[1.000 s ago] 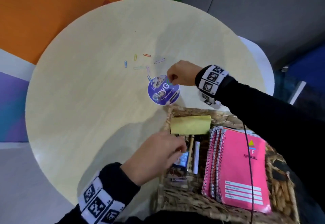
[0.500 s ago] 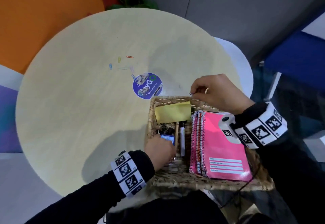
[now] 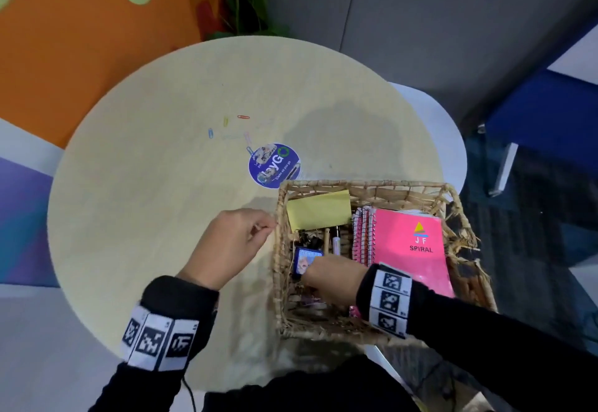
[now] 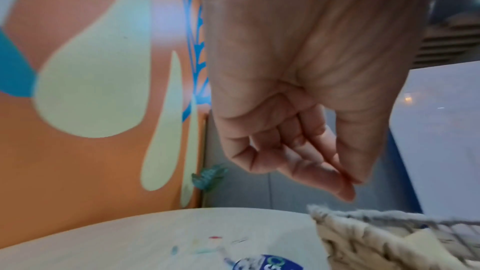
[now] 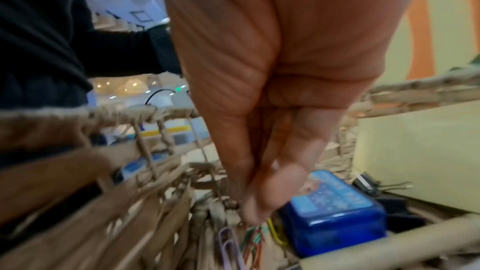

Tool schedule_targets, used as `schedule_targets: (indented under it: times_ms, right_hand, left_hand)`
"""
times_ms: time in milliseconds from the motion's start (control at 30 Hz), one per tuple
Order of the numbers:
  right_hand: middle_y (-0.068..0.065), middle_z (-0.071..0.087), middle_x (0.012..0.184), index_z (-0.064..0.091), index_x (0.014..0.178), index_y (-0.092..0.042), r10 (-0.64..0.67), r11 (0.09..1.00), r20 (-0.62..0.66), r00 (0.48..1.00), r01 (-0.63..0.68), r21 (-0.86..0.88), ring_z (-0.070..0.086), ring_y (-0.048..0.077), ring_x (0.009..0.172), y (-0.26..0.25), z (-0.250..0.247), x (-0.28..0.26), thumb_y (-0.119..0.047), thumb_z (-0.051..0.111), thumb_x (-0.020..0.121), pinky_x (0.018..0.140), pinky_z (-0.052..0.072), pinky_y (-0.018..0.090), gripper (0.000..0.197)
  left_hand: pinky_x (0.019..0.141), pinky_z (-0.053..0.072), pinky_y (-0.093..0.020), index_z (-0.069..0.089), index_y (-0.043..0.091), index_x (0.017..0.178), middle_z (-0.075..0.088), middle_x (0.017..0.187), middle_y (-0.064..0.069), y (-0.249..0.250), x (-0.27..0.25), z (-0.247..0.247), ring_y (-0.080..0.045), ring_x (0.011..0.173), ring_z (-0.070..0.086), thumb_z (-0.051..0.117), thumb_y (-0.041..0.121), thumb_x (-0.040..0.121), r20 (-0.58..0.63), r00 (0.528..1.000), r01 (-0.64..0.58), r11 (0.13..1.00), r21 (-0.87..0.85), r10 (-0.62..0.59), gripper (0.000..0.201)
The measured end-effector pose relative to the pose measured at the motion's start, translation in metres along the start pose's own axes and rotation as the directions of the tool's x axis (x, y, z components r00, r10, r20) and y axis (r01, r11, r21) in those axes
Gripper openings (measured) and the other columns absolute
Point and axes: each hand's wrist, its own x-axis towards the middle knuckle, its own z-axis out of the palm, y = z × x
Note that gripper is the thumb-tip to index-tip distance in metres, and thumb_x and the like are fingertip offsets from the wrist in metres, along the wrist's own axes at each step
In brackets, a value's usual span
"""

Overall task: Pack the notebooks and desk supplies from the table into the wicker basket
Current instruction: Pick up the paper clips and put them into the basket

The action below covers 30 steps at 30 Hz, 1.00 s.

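Across the worktop (image 3: 145, 201), the wicker basket (image 3: 404, 186) is holding the notebooks (image 3: 411, 249). The right hand (image 3: 333, 277), back from the worktop, is bunching fingertips (image 5: 255, 210) inside it, grip unclear. The left hand (image 3: 231, 246), withdrawn, is hanging loosely curled, empty. Paper clips (image 3: 243, 117) are still waiting outside.

Round table (image 3: 145, 201) carries scattered paper clips (image 3: 226, 121), blue sticker (image 3: 274, 165), wicker basket (image 3: 372, 185)
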Motion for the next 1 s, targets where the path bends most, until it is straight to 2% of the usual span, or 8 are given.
schedule_targets:
  times_ms: [67, 200, 433, 500, 600, 700, 867, 1000]
  right_hand:
    - [0.027, 0.061, 0.109, 0.061, 0.103, 0.008, -0.035, 0.996, 0.029, 0.999, 0.037, -0.084, 0.062, 0.039, 0.094, -0.01, 0.003, 0.008, 0.01, 0.046, 0.086, 0.067, 0.048, 0.041, 0.023]
    - [0.023, 0.066, 0.108, 0.062, 0.106, 0.008, -0.056, 0.98, 0.089, 0.994, 0.072, -0.185, 0.063, 0.04, 0.098, -0.022, 0.008, 0.018, 0.005, 0.051, 0.088, 0.078, 0.055, 0.051, 0.021]
    - [0.028, 0.061, 0.116, 0.06, 0.109, 0.007, -0.02, 0.982, 0.11, 0.994, 0.04, -0.186, 0.062, 0.041, 0.101, -0.016, 0.006, 0.026, 0.006, 0.047, 0.088, 0.071, 0.049, 0.046, 0.024]
    - [0.027, 0.062, 0.11, 0.06, 0.103, 0.006, -0.006, 0.993, 0.086, 0.996, 0.015, -0.115, 0.063, 0.04, 0.097, -0.007, -0.001, 0.025, 0.001, 0.049, 0.088, 0.074, 0.05, 0.046, 0.02]
    - [0.017, 0.068, 0.099, 0.064, 0.094, -0.003, 0.002, 0.997, -0.016, 1.0, 0.0, 0.081, 0.064, 0.033, 0.092, 0.012, -0.018, 0.017, -0.019, 0.058, 0.087, 0.069, 0.044, 0.034, 0.018]
    - [0.006, 0.073, 0.094, 0.068, 0.09, -0.014, 0.026, 0.976, -0.162, 0.986, 0.01, 0.218, 0.065, 0.023, 0.087, 0.037, -0.048, 0.007, -0.028, 0.061, 0.086, 0.071, 0.049, 0.03, 0.016]
    - [-0.004, 0.076, 0.081, 0.071, 0.083, -0.021, 0.103, 0.957, -0.394, 0.913, 0.017, 0.289, 0.063, 0.007, 0.068, 0.081, -0.113, 0.015, -0.028, 0.066, 0.083, 0.067, 0.047, 0.023, 0.009]
    - [-0.002, 0.074, 0.078, 0.072, 0.083, -0.018, 0.171, 0.949, -0.491, 0.854, -0.01, 0.314, 0.055, 0.009, 0.062, 0.114, -0.159, 0.052, -0.018, 0.064, 0.084, 0.064, 0.044, 0.021, 0.009]
  left_hand:
    - [0.072, 0.05, -0.026, 0.073, 0.022, 0.087, 0.075, 0.083, 0.009, -0.014, -0.008, -0.003, -0.011, 0.07, 0.066, 0.068, 0.017, 0.083, -0.05, 0.995, 0.086, 0.996, -0.037, -0.088, 0.009]
    - [0.072, 0.053, -0.028, 0.072, 0.024, 0.085, 0.074, 0.081, 0.01, -0.039, -0.021, 0.001, -0.01, 0.071, 0.067, 0.066, 0.015, 0.083, -0.073, 0.983, 0.167, 0.985, -0.032, -0.169, 0.011]
    - [0.072, 0.054, -0.03, 0.071, 0.022, 0.085, 0.073, 0.079, 0.006, -0.061, -0.015, 0.004, -0.013, 0.072, 0.068, 0.065, 0.014, 0.083, -0.106, 0.959, 0.257, 0.964, -0.072, -0.264, 0.01]
    - [0.072, 0.051, -0.028, 0.071, 0.022, 0.089, 0.073, 0.08, 0.005, -0.066, 0.001, 0.005, -0.015, 0.073, 0.068, 0.064, 0.013, 0.084, -0.12, 0.955, 0.263, 0.961, -0.088, -0.273, 0.012]
    - [0.075, 0.049, -0.029, 0.07, 0.019, 0.098, 0.072, 0.09, -0.001, -0.078, 0.039, 0.009, -0.021, 0.082, 0.066, 0.061, 0.014, 0.085, -0.095, 0.972, 0.215, 0.977, -0.015, -0.215, 0.016]
    - [0.083, 0.046, -0.033, 0.065, 0.015, 0.11, 0.066, 0.109, -0.007, -0.087, 0.083, 0.017, -0.027, 0.1, 0.058, 0.057, 0.014, 0.088, 0.016, 0.99, 0.137, 0.986, 0.092, -0.139, 0.024]
    - [0.091, 0.046, -0.041, 0.054, 0.018, 0.128, 0.055, 0.127, -0.011, -0.102, 0.143, 0.033, -0.031, 0.117, 0.044, 0.055, 0.016, 0.09, 0.184, 0.981, 0.012, 0.968, 0.252, -0.06, 0.038]
    - [0.084, 0.046, -0.042, 0.058, 0.017, 0.117, 0.053, 0.121, -0.009, -0.11, 0.168, 0.038, -0.029, 0.116, 0.045, 0.057, 0.011, 0.087, 0.275, 0.961, -0.053, 0.946, 0.318, -0.038, 0.03]
